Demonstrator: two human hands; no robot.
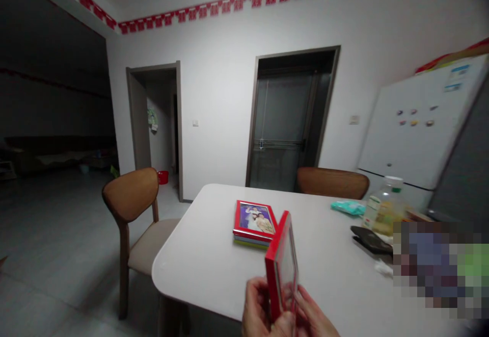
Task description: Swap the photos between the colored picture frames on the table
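Note:
Both of my hands hold a red picture frame (278,263) upright and nearly edge-on, above the near side of the white table. My left hand (260,306) wraps round its lower left, with the thumb across the bottom. My right hand (314,314) grips the lower right edge. What the held frame shows on its face is hard to make out from this angle. Just beyond it, a second red picture frame (255,219) with a photo of people in it lies face up on top of a stack, with a yellow-green edge (250,242) at the bottom.
On the right of the white table (198,255) are a clear bottle (384,204) of yellowish liquid, a teal packet (347,207), a dark flat object (370,240) and crumpled white tissue (384,268). Wooden chairs stand at the left (132,194) and far side (332,183). A white fridge (408,143) stands behind.

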